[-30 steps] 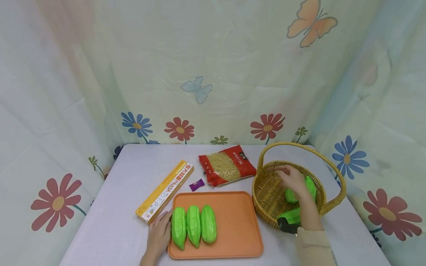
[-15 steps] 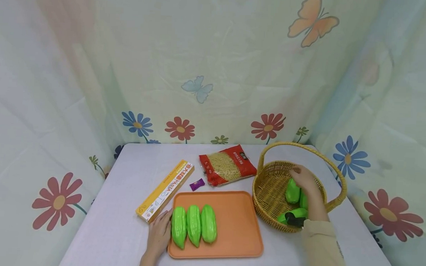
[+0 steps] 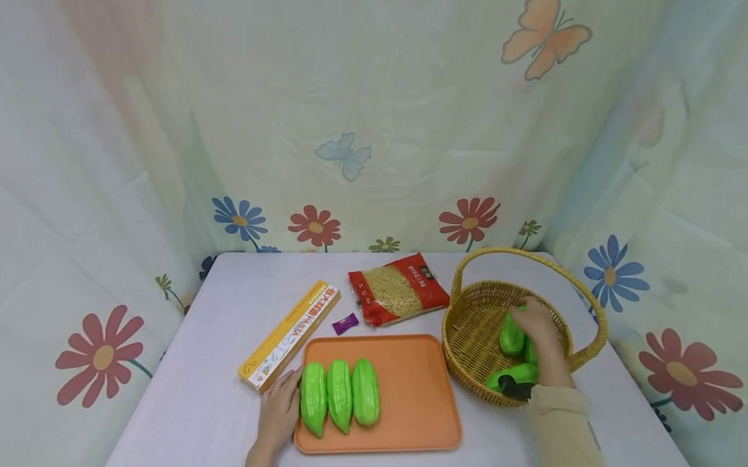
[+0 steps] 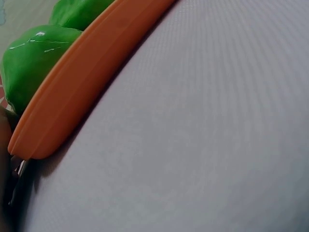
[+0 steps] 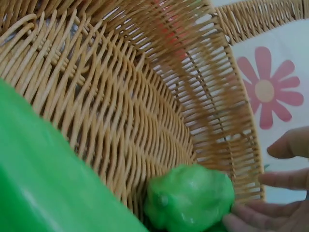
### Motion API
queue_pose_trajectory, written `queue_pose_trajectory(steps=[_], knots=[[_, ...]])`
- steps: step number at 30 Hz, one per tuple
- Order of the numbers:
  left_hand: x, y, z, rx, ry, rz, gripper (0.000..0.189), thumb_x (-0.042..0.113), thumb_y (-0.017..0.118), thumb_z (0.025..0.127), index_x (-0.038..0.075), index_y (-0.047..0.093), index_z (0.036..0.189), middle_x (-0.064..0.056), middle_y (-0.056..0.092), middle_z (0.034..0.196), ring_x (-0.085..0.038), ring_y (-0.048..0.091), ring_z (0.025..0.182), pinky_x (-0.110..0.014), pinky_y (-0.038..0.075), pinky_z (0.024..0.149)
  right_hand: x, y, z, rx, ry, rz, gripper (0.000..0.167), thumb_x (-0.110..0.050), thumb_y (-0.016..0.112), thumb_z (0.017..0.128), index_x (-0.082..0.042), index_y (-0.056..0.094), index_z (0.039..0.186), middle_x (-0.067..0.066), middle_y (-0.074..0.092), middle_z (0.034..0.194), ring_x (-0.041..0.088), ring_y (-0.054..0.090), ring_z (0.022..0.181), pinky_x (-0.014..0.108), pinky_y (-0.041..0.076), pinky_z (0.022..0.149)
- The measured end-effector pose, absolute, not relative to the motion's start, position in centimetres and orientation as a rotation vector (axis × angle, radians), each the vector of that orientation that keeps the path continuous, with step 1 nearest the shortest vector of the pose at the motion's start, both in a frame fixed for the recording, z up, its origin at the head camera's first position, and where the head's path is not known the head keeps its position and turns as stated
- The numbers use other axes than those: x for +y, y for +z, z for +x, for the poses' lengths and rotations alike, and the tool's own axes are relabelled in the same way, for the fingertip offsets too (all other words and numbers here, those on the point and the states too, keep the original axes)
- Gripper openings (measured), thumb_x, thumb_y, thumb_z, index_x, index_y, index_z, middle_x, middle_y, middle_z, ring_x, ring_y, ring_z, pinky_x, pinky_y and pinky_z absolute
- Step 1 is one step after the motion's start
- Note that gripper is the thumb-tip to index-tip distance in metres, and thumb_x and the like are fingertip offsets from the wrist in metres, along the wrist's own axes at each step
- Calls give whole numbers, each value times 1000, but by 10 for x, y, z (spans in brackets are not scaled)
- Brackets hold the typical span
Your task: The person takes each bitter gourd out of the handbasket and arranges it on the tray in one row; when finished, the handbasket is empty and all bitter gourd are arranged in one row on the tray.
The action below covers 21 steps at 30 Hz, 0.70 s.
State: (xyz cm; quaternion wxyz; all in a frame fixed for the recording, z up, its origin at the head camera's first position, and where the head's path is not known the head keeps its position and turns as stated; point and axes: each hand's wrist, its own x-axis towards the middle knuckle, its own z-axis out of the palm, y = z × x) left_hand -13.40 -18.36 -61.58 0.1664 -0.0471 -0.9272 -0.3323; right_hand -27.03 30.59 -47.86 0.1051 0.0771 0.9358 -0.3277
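Three long, ridged green gourds (image 3: pixel 340 397) lie side by side at the left end of the orange tray (image 3: pixel 414 400). My left hand (image 3: pixel 279 403) rests along the tray's left edge with its fingers extended. Over the right side of the wicker basket (image 3: pixel 472 347), my right hand (image 3: pixel 539 323) reaches down with spread, lightly bent fingers. More green gourds lie in the basket; one (image 3: pixel 511 336) is just below the hand, and another (image 3: pixel 513 376) is at the near side. The right wrist view has fingertips right beside a green gourd (image 5: pixel 189 199), not wrapped round it.
A yellow and white pasta box (image 3: pixel 290 337) lies left of the tray. Behind the tray are a small purple packet (image 3: pixel 345 324) and a red bag of pasta (image 3: pixel 399 291). The basket's tall handle (image 3: pixel 528 252) arches over it. Patterned curtains (image 3: pixel 378 124) surround the table.
My right hand has moved right inside the basket and then slightly lower, over the gourds on its right side. My left hand and the tray stay put.
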Motion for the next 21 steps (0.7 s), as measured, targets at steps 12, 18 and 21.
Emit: queue_pose_trajectory(steps=[12,18,21], knots=[[-183,-618,-136,-2633,-977,-151,39,8,47,92,9,50,131,-9,53,129,-30,44,121,-51,26,97,292,-489,-288,2776,-572,201,71,-29,45,94,18,12,136,50,15,128,64,16,116,67,26,92],[-184,-618,-135,-2641,-969,-133,39,8,48,92,9,50,131,-9,54,128,-30,44,121,-51,26,98,279,-478,-278,2772,-532,249,64,-21,42,95,17,12,137,50,14,128,64,17,115,65,34,86],[-184,-619,-135,-2640,-958,-139,39,8,47,92,9,50,131,-9,54,128,-30,44,121,-51,27,97,277,-475,-274,2770,-469,224,58,-20,41,96,18,21,134,48,25,126,60,31,111,61,41,80]])
